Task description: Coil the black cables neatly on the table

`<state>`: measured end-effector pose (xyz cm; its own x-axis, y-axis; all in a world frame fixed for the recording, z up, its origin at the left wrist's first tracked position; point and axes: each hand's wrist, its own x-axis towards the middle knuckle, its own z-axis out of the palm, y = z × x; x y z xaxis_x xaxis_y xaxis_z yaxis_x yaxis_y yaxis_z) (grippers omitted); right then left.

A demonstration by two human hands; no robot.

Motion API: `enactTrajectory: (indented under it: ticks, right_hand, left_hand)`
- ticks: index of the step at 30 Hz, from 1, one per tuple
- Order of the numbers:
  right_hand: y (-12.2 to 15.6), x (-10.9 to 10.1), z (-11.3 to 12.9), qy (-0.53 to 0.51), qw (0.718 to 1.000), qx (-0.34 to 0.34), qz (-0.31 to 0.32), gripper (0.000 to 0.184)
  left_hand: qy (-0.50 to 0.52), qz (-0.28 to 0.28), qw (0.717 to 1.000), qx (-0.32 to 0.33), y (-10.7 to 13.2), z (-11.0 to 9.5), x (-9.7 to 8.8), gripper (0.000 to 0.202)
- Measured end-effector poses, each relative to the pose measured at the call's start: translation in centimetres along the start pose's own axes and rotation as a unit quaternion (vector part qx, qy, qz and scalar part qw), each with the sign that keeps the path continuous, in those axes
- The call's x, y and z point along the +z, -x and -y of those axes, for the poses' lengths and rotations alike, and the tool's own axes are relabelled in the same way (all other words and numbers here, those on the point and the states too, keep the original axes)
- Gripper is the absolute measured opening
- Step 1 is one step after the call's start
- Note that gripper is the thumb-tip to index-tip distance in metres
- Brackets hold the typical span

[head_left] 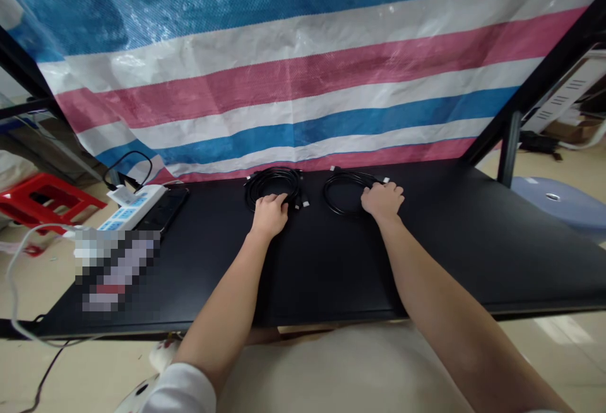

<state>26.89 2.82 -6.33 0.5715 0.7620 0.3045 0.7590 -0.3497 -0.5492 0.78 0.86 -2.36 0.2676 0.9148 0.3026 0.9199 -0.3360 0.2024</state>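
Observation:
Two coils of black cable lie side by side on the black tabletop [426,255]. My left hand [269,214] is curled over the near edge of the left coil [273,187], and its fingers hide part of the loops. Small connector ends stick out at that coil's right side. My right hand [382,201] grips the right side of the looser right coil [343,193], covering the cable there. A gap of bare tabletop separates the two coils.
A white power strip [132,208] and a dark flat slab [165,209] sit at the table's left end, near a pixelated patch [116,271]. A striped tarpaulin [284,84] hangs behind. A red stool [47,201] and a blue stool [553,201] stand beyond the table.

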Motion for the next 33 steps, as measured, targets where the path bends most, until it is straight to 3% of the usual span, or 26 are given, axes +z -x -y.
enactTrajectory:
  ticks: [6,12,15,19,24,26,29,33]
  right_hand:
    - [0.2,-1.0,1.1,-0.009,0.999,0.045,0.022,0.030]
    - [-0.3,-1.8,2.0,-0.082,0.992,0.092,0.033,0.024]
    - [-0.7,-1.9,1.8,-0.097,0.990,0.094,0.029,0.021]
    - [-0.5,-2.4,1.5,-0.127,0.991,0.013,-0.039,0.016]
    - [0.6,-3.7,2.7,-0.283,0.954,-0.096,-0.032,0.023]
    - [1.2,-4.1,3.4,-0.340,0.931,-0.136,-0.013,0.024]
    - [2.1,-4.7,4.4,-0.386,0.904,-0.181,0.034,0.025]
    - [2.7,-5.2,5.1,-0.415,0.880,-0.205,0.108,0.028]
  left_hand:
    - [-0.027,0.040,0.999,-0.009,-0.1,-0.4,-0.7,0.034]
    - [-0.034,0.059,0.997,-0.025,0.3,-1.1,-1.2,0.031]
    - [-0.020,0.040,0.999,-0.027,0.5,-1.1,-1.0,0.031]
    - [0.021,-0.064,0.997,-0.037,0.6,-0.7,-0.3,0.045]
    - [0.068,-0.172,0.983,0.013,0.7,-0.6,0.3,0.055]
    - [0.084,-0.174,0.980,0.055,0.9,-1.1,0.3,0.058]
    - [0.102,-0.131,0.979,0.114,1.1,-2.2,0.3,0.051]
    - [0.143,-0.086,0.978,0.129,1.0,-3.1,0.7,0.037]
